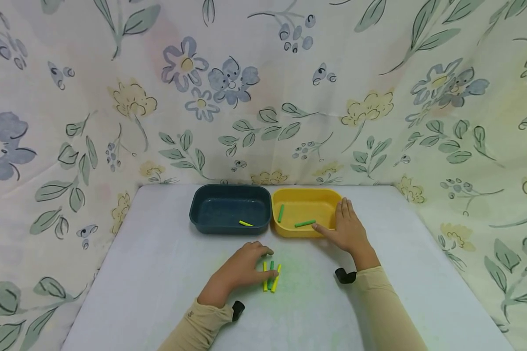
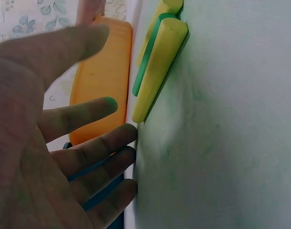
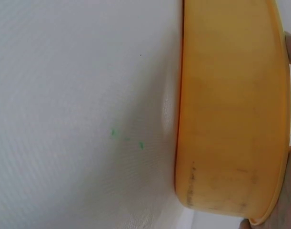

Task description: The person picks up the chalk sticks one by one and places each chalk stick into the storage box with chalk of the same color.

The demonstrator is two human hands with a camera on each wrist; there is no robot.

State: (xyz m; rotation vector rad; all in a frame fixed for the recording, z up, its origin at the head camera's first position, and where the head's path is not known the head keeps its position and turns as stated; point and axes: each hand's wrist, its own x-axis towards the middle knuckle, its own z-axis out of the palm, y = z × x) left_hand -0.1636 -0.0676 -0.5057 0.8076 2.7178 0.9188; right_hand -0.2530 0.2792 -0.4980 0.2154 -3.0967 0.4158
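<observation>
Two yellow chalk sticks (image 1: 276, 279) and a green chalk stick (image 1: 271, 274) lie side by side on the white table. My left hand (image 1: 246, 265) reaches over them from the left, its thumb and fingers spread and nothing held; one fingertip looks green in the left wrist view. My right hand (image 1: 349, 230) rests on the right front corner of the yellow tray (image 1: 309, 233), fingers extended along its right side and thumb at the front rim. Two green chalk sticks (image 1: 305, 224) lie inside that tray. The right wrist view shows the tray's outer wall (image 3: 231, 105) and only bits of the fingers.
Left of the yellow tray, touching or nearly touching it, stands a dark blue tray (image 1: 230, 230) with one yellow chalk stick (image 1: 246, 224) in it. Green smudges mark the white tabletop (image 1: 307, 302). A flowered cloth (image 1: 263, 146) hangs behind the table.
</observation>
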